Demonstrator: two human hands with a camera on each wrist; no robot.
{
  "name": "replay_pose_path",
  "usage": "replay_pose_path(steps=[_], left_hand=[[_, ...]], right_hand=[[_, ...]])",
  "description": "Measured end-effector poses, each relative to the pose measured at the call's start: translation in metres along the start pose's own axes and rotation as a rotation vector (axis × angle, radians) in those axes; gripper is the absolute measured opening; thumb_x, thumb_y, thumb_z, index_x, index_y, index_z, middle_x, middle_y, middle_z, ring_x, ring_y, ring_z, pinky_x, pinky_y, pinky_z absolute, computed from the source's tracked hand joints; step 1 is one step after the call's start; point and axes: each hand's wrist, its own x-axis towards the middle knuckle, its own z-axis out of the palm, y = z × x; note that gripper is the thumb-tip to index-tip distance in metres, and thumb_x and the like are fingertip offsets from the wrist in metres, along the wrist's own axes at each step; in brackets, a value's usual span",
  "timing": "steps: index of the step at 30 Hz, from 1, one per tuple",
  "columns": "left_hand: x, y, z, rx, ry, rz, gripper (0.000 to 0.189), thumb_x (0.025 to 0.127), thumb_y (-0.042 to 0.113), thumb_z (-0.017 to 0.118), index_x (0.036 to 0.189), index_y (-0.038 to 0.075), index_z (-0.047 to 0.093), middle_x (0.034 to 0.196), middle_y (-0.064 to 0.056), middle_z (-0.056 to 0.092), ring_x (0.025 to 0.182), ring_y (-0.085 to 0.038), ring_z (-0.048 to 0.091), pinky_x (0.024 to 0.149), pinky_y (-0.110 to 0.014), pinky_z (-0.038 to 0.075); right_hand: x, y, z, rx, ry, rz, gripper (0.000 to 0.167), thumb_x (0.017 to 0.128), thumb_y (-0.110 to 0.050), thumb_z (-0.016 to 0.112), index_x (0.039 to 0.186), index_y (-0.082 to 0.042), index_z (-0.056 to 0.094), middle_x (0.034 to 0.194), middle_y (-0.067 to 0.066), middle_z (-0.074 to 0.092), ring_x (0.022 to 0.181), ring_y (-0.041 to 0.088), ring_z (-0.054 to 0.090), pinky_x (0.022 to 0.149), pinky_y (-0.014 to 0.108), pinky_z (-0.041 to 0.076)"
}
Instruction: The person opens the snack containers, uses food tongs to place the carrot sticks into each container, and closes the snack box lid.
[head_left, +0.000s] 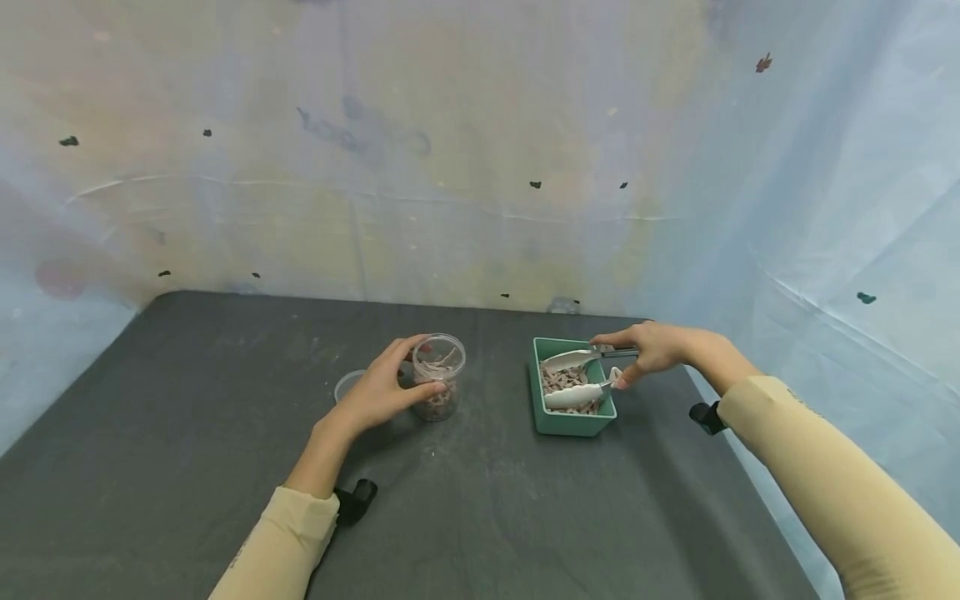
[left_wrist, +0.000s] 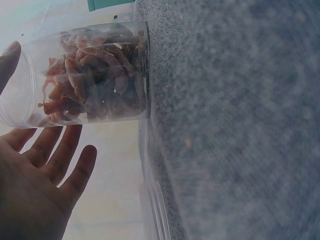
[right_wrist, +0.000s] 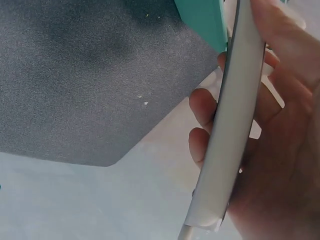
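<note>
A clear plastic jar [head_left: 437, 398] with brownish strips inside stands upright on the table. My left hand [head_left: 387, 387] holds it near the rim, thumb on the near side and fingers behind; in the left wrist view the fingers [left_wrist: 65, 155] lie along the jar's side. My right hand [head_left: 651, 350] grips a pair of tongs [head_left: 573, 360] with pale, spread tips. Those tips reach into a green rectangular container [head_left: 572, 425], over more of the brownish strips [head_left: 562, 377]. In the right wrist view, the fingers curl around the tongs' handle [right_wrist: 227, 125].
A round clear lid [head_left: 347, 383] lies on the dark table [head_left: 480, 508] to the left of the jar, partly behind my left hand. Pale plastic sheeting [head_left: 450, 167] hangs behind the table and along its right side.
</note>
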Motion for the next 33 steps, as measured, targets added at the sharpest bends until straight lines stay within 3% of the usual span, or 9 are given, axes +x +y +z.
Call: replay_pose_path(steps=[10, 20, 24, 28, 33], left_hand=[[0.001, 0.002, -0.001, 0.005, -0.009, 0.009, 0.091, 0.092, 0.055, 0.076, 0.163, 0.019, 0.034, 0.15, -0.015, 0.047, 0.134, -0.036, 0.05, 0.101, -0.065, 0.045], [0.003, 0.0, 0.0, 0.008, -0.012, 0.008, 0.09, 0.092, 0.057, 0.075, 0.163, 0.021, 0.033, 0.151, -0.014, 0.046, 0.135, -0.036, 0.049, 0.102, -0.065, 0.045], [0.003, 0.001, 0.001, 0.007, -0.013, 0.004, 0.09, 0.092, 0.057, 0.075, 0.163, 0.023, 0.033, 0.151, -0.014, 0.046, 0.135, -0.036, 0.049, 0.101, -0.065, 0.045], [0.004, 0.0, 0.001, 0.011, -0.013, 0.001, 0.09, 0.092, 0.058, 0.075, 0.163, 0.023, 0.033, 0.15, -0.014, 0.047, 0.135, -0.036, 0.049, 0.101, -0.065, 0.045], [0.004, -0.001, 0.001, 0.012, -0.011, -0.007, 0.09, 0.091, 0.059, 0.075, 0.163, 0.024, 0.033, 0.151, -0.012, 0.046, 0.136, -0.036, 0.049, 0.101, -0.065, 0.045]], right_hand=[[-0.006, 0.005, 0.01, 0.045, 0.085, -0.07, 0.071, 0.097, -0.035, 0.075, 0.155, -0.003, 0.049, 0.151, 0.025, 0.052, 0.134, 0.046, 0.055, 0.105, 0.063, 0.045], [-0.009, 0.009, 0.027, 0.049, 0.211, -0.1, 0.063, 0.096, -0.028, 0.077, 0.149, -0.002, 0.056, 0.144, 0.023, 0.059, 0.126, 0.042, 0.062, 0.1, 0.06, 0.051], [-0.013, 0.012, 0.036, 0.046, 0.276, -0.124, 0.059, 0.096, -0.025, 0.078, 0.147, -0.003, 0.059, 0.14, 0.023, 0.062, 0.11, 0.034, 0.072, 0.092, 0.057, 0.055], [-0.017, 0.013, 0.044, 0.044, 0.326, -0.128, 0.058, 0.096, -0.028, 0.078, 0.146, -0.005, 0.061, 0.134, 0.02, 0.068, 0.09, 0.017, 0.073, 0.081, 0.048, 0.058], [-0.021, 0.014, 0.052, 0.056, 0.366, -0.129, 0.056, 0.095, -0.026, 0.079, 0.145, -0.006, 0.063, 0.123, 0.015, 0.074, 0.06, 0.004, 0.052, 0.063, 0.032, 0.047]])
